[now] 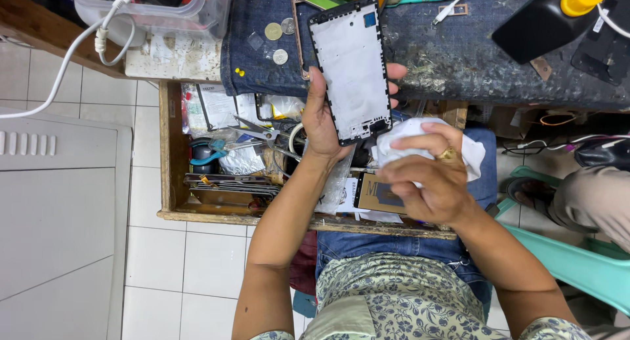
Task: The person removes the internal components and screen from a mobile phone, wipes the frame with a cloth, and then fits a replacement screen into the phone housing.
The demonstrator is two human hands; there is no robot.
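White phone frame (351,68) gripped upright in left hand (321,120), above an open wooden drawer (172,182) of scissors (259,131) and parts. Right hand (430,173), ringed, clenched around a crumpled white cloth (410,135), pressed at the frame's lower corner. Coins (279,38) nearby on a denim-covered bench (453,58).

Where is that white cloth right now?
The white cloth is bunched in the right hand, just right of the phone frame's lower end, above the open drawer.

Left hand (323,120) raised, fingers curled in a grip; right hand (430,173) clenched.
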